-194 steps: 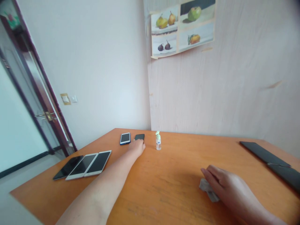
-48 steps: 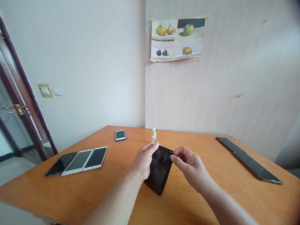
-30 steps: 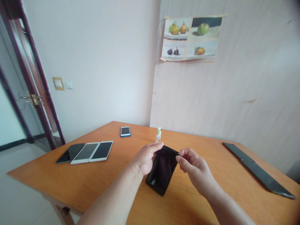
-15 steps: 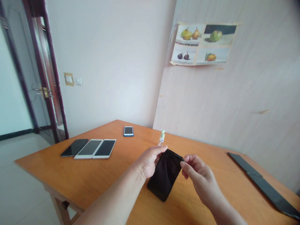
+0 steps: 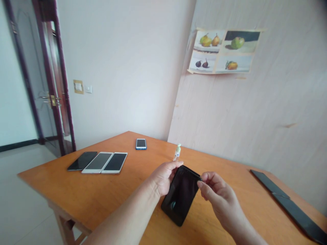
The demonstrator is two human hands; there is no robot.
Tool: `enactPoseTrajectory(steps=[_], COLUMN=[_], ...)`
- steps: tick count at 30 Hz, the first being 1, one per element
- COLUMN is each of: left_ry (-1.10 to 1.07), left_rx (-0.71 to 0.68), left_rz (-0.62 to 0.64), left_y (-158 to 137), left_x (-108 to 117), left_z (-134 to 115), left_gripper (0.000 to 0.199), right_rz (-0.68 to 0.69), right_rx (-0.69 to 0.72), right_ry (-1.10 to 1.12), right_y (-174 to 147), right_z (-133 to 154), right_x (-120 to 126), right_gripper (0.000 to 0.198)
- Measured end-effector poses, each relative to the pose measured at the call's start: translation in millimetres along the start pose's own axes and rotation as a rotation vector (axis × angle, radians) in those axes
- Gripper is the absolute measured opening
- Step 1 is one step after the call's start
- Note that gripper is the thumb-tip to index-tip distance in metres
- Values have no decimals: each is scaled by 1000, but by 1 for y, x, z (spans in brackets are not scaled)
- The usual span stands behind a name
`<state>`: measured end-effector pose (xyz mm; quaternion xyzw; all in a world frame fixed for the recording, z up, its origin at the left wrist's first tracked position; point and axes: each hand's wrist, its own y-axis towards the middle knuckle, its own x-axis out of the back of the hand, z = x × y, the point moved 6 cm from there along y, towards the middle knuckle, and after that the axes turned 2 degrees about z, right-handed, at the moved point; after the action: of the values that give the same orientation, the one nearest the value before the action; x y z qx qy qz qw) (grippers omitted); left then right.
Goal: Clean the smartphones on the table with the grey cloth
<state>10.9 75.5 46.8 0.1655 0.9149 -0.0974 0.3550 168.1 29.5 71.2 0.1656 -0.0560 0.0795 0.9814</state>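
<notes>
A black smartphone (image 5: 181, 197) is held tilted above the table, its glossy dark face towards me. Along its top edge runs a second dark rim that looks like a phone case; where the two part I cannot make out. Gripping the upper left side is my left hand (image 5: 165, 178), thumb over the top left corner and fingers mostly hidden behind. My right hand (image 5: 217, 190) pinches the top right corner between thumb and forefinger. Just beyond the left hand stands a small clear spray bottle (image 5: 177, 153) with a pale green top.
Two white phones (image 5: 114, 162) and a black phone (image 5: 83, 161) lie side by side on the orange wooden table (image 5: 122, 194). A blue-edged phone (image 5: 141, 144) rests near the back corner. Long dark flat strips (image 5: 293, 207) run along the right side, by the wall.
The phone and both hands sit slightly lower in view, as the whole scene has shifted a little. A small bright reflection now shows low on the screen. Both hands keep their hold.
</notes>
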Motion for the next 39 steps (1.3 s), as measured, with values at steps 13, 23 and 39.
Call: enactPoseTrajectory(steps=[13,23,39], left_ry=[33,47,117], left_rx=[-123,-189,-186], left_rz=[-86,-112,-118], left_y=[1,6,19], left_x=[-2,6,29], left_z=[-1,-6,-5], left_gripper=[30,37,10], right_rz=[37,-33,-226], right_rx=[-114,-58,-184], right_ry=[8,-13,381], right_y=[-3,0,12], right_z=[-7,-15,-58], right_x=[-10,-15,13], right_gripper=[33,34,30])
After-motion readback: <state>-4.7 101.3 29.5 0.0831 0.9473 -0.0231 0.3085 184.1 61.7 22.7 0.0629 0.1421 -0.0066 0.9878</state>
